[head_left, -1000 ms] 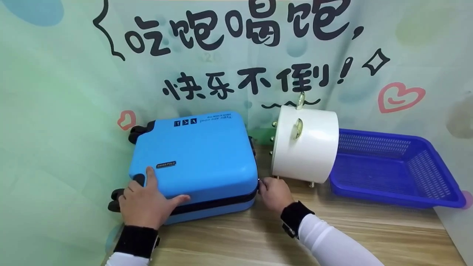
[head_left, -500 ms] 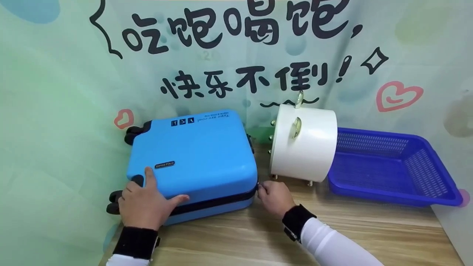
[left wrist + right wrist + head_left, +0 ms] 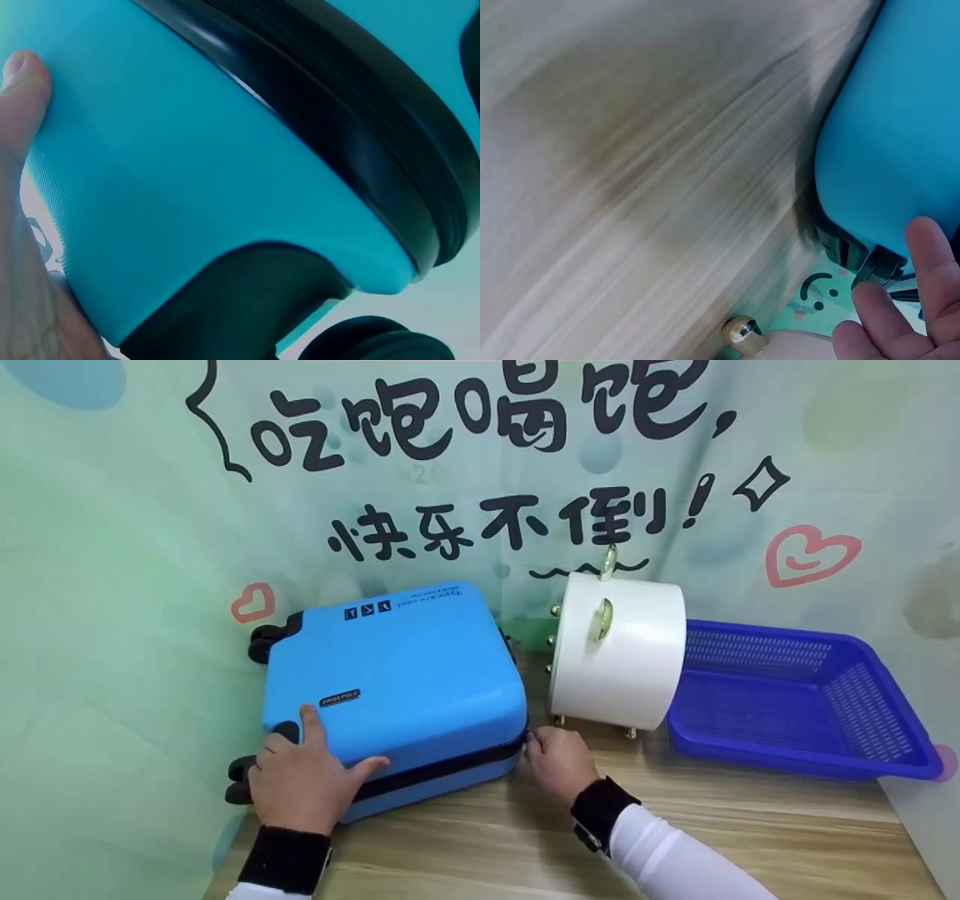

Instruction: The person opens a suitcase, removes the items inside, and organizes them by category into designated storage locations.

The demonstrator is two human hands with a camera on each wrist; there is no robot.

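Observation:
A blue hard-shell suitcase (image 3: 397,667) lies flat at the left of the wooden table, its black wheels (image 3: 241,780) pointing left. My left hand (image 3: 304,780) rests on its near left corner, index finger and thumb spread over the shell. At the near right corner my right hand (image 3: 561,761) pinches the zipper pull (image 3: 529,733), mostly hidden by the fingertips. The black zipper band (image 3: 442,765) runs along the near side. In the right wrist view several fingers (image 3: 930,255) show beside the shell, with the thumb hidden.
A white cylinder (image 3: 622,652) with gold handles and knobs stands close right of the suitcase. Beyond it a blue plastic basket (image 3: 787,769) reaches toward the table's right edge. A printed cloth (image 3: 450,435) hangs behind and along the left.
The suitcase has turned slightly, its wheel end shifting a little toward me, and my left hand has moved with it. My right hand has shifted slightly toward me, still at the near right corner.

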